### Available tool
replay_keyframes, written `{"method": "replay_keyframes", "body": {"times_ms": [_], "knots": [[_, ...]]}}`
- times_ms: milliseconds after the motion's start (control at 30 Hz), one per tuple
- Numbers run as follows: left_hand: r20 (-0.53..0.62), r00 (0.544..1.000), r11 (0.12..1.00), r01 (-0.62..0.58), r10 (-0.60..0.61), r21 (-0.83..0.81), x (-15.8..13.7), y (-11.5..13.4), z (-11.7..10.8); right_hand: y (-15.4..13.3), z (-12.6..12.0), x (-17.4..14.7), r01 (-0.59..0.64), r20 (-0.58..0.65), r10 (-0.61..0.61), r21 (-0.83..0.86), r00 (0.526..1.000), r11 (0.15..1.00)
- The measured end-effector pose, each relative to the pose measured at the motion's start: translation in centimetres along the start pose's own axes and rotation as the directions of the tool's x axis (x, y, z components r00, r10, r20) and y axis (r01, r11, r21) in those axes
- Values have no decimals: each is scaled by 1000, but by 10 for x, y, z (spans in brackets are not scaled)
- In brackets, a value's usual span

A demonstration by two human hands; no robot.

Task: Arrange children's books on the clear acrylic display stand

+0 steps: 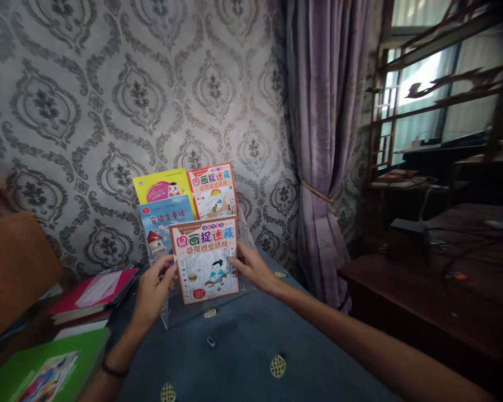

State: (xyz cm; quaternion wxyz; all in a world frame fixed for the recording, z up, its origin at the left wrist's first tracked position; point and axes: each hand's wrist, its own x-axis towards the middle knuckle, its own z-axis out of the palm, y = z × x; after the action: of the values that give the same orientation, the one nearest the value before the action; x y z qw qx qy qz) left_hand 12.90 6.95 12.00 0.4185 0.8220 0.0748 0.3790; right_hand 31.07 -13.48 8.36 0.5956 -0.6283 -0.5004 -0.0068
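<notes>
A brown-bordered picture book with a Chinese title is upright between my hands, its cover facing me. My left hand grips its left edge with thumb and fingers. At its right edge, my right hand pinches the book. Just behind stands a clear book rack, partly hidden by the books. On the rack lean a blue storybook, a yellow book and a red-bordered picture book. Whether the held book touches the rack is unclear.
On the left lie a pink book, a green book and a brown cardboard box. A blue patterned cloth covers the table. Behind are a patterned wall and a tied purple curtain; a dark red desk stands right.
</notes>
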Motion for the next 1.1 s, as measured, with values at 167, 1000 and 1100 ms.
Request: {"method": "replay_keyframes", "body": {"times_ms": [167,1000,1100], "knots": [[-28,999,999,-44,44,-5,23,14,9,-6,-16,15,-15,-49,11,-76,999,997],[-25,968,969,-249,249,4,117,71,22,-55,-97,114,135,-99,-277,-688,956,713],[-54,961,963,-268,270,32,129,75,28,-55,-103,124,108,-131,-270,-689,954,717]]}}
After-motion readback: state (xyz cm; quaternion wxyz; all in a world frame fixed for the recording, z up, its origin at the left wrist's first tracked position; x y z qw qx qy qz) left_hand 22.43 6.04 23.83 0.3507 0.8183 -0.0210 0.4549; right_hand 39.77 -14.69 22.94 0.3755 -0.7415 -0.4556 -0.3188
